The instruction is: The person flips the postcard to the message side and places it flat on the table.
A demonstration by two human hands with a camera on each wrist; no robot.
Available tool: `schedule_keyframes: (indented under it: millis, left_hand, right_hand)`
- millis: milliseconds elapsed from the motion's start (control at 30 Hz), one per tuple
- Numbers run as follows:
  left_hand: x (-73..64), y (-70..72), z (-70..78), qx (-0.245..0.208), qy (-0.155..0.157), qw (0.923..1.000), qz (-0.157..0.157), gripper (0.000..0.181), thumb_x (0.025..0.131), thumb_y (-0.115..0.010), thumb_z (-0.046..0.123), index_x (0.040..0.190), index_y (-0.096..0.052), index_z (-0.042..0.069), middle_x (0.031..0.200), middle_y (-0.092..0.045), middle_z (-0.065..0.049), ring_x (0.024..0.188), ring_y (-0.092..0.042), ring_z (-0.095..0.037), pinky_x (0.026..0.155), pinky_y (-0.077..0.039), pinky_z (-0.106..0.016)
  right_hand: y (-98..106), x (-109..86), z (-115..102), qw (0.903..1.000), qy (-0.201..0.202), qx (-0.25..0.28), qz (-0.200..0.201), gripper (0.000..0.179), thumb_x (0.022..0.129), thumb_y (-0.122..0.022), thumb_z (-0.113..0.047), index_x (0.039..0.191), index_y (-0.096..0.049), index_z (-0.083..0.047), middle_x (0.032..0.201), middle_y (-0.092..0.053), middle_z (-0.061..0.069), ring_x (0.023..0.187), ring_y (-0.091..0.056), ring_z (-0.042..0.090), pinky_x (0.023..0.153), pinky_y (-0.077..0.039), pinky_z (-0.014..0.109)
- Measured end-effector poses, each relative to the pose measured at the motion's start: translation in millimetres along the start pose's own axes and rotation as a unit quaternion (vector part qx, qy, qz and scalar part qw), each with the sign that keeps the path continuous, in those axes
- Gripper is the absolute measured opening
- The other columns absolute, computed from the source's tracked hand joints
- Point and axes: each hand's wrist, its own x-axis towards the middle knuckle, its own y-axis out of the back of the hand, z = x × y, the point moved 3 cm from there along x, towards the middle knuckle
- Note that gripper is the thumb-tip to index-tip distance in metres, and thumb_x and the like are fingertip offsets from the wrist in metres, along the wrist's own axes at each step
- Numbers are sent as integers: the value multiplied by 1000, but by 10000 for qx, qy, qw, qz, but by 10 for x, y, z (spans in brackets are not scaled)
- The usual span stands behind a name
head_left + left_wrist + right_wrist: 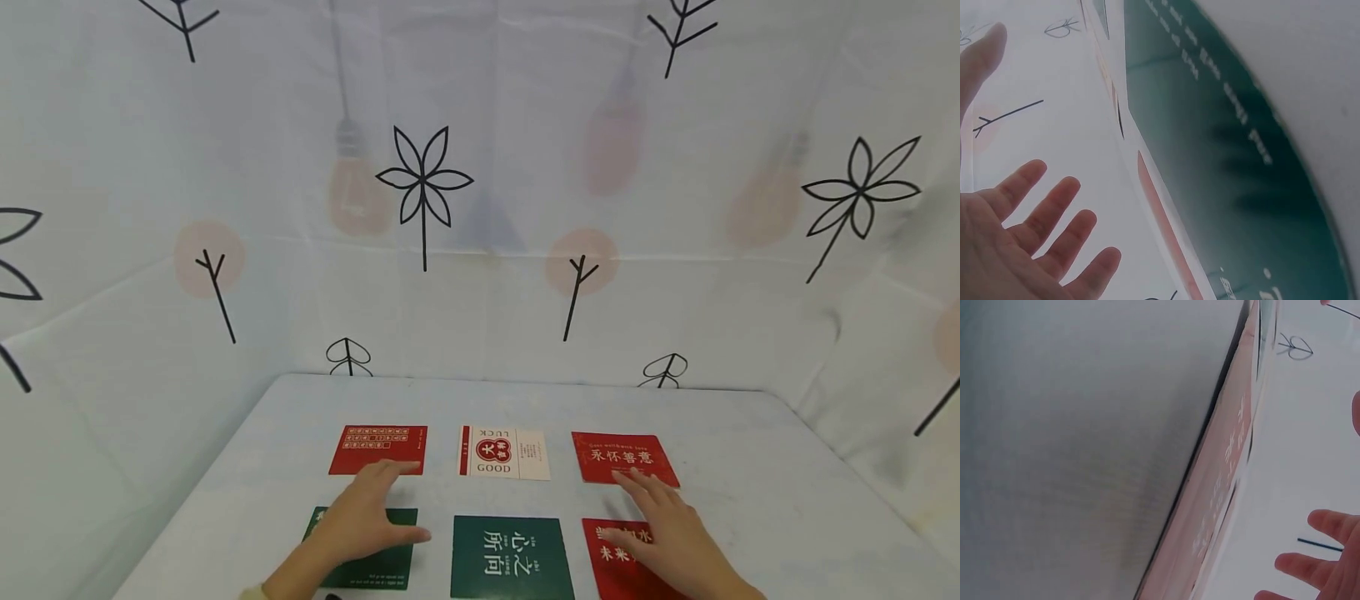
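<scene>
My left hand [363, 512] is held over the left green card [386, 562], its fingers spread and the thumb apart, with nothing in it. Part of that card is hidden behind the hand and wrist. In the left wrist view the same green card [1191, 144] carries white lettering and the finger shadows. Over the lower red card [603, 562] my right hand [667, 529] hovers with loosely spread fingers, holding nothing. Its fingertips overlap the lower edge of the upper right red card [622, 458]. Between the hands lies a green card [512, 575] with large white characters.
In the back row, a red card with small boxed characters [375, 442] lies left of a cream card [528, 458] marked GOOD LUCK. The white table [225, 500] ends at a pale cloth backdrop [487, 317] printed with plants and bulbs.
</scene>
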Motion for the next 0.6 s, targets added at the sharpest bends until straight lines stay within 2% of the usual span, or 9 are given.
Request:
schedule_keyframes:
  millis: [267, 600]
  left_hand:
    - [17, -53, 46, -169, -90, 9998, -113, 87, 56, -81, 55, 128, -53, 16, 127, -50, -10, 114, -45, -32, 80, -47, -60]
    - [50, -111, 95, -156, -266, 9992, -236, 86, 57, -80, 56, 128, -54, 15, 123, -52, -8, 110, -47, -29, 80, -48, -57]
  right_hand:
    - [-30, 11, -77, 10000, 42, 50, 33, 95, 60, -71, -67, 135, -47, -13, 134, -43, 16, 119, -37, 40, 84, -37, 70]
    - [-46, 36, -172, 9997, 41, 157, -162, 96, 57, -73, -66, 135, -47, -17, 136, -41, 16, 120, -37, 40, 77, -41, 69]
